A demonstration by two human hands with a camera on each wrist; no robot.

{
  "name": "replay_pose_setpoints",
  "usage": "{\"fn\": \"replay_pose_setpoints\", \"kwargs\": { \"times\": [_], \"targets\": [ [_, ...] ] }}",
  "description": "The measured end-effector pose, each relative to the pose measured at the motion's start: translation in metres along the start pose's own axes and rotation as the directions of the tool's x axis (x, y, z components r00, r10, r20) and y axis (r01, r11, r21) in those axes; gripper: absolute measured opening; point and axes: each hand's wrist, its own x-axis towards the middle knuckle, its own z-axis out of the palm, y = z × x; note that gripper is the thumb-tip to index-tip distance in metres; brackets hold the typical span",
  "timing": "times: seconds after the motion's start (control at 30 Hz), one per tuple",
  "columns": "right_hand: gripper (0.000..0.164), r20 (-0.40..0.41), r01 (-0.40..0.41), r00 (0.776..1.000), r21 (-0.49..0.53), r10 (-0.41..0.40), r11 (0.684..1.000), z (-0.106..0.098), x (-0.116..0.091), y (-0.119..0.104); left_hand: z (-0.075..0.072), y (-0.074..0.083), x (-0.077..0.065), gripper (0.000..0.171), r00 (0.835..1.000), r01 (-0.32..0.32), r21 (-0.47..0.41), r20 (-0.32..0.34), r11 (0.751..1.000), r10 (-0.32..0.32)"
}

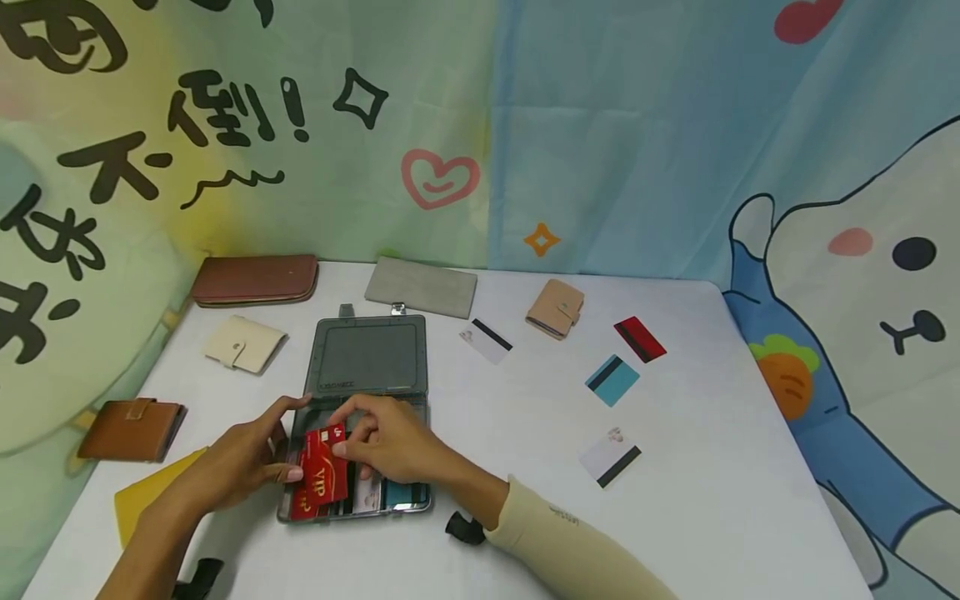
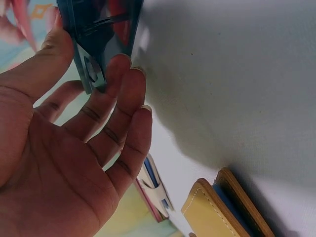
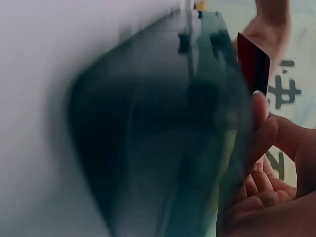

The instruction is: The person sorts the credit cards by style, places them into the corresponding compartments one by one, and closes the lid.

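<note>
"VIP" on red card (image 1: 326, 473), "不倒!" on backdrop (image 1: 480, 108)

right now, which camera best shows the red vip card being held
Head view: the red VIP card shows its lettered front. Right wrist shows its dark-striped back; left wrist, apparently just a blurred reddish edge.

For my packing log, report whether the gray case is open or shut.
Open: the gray case has its lid lying back, with cards visible inside.

My card (image 1: 327, 472) is red with gold lettering — the box (image 1: 367, 354) grey, my sleeve (image 1: 573, 546) beige, the bench (image 1: 517, 433) plain white.
</note>
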Motion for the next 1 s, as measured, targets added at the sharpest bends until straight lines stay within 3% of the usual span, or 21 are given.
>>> {"fn": "replay_pose_setpoints", "kwargs": {
  "times": [0.07, 0.17, 0.27, 0.37, 0.57, 0.77, 0.9, 1.0],
  "targets": [
    [0.031, -0.006, -0.014, 1.0, -0.123, 0.014, 0.992, 0.007, 0.005, -0.003, 0.0, -0.001, 0.0, 0.091, 1.0, -0.011, 0.012, -0.003, 1.0, 0.011],
    [0.034, -0.022, -0.039, 0.999, -0.307, 0.033, 0.951, 0.013, 0.01, -0.004, 0.0, -0.002, -0.001, 0.09, 0.999, -0.033, 0.015, -0.012, 0.999, 0.033],
    [0.033, -0.038, -0.043, 0.999, -0.386, 0.031, 0.922, 0.017, 0.012, -0.005, -0.001, -0.003, -0.002, 0.09, 0.999, -0.048, 0.015, -0.024, 0.999, 0.048],
    [0.031, -0.073, -0.063, 0.997, -0.376, 0.038, 0.925, 0.02, 0.013, -0.005, -0.001, -0.005, -0.004, 0.09, 0.998, -0.056, 0.008, -0.029, 0.998, 0.056],
    [0.03, -0.18, -0.12, 0.981, -0.236, 0.078, 0.964, 0.019, 0.007, -0.006, 0.001, -0.003, -0.001, 0.089, 0.998, -0.065, 0.013, -0.022, 0.998, 0.066],
    [0.03, -0.223, -0.129, 0.97, -0.115, 0.101, 0.985, 0.013, -0.001, -0.006, 0.001, -0.002, 0.001, 0.09, 1.0, -0.025, 0.016, -0.016, 1.0, 0.026],
    [0.032, -0.212, -0.128, 0.973, -0.149, 0.095, 0.98, 0.014, 0.0, -0.006, 0.001, -0.002, 0.0, 0.09, 1.0, -0.018, 0.014, -0.016, 1.0, 0.019],
    [0.036, -0.172, -0.103, 0.983, -0.268, 0.058, 0.958, 0.016, 0.002, -0.006, 0.001, -0.002, 0.0, 0.09, 0.999, -0.032, 0.014, -0.021, 0.999, 0.033]
  ]
}}
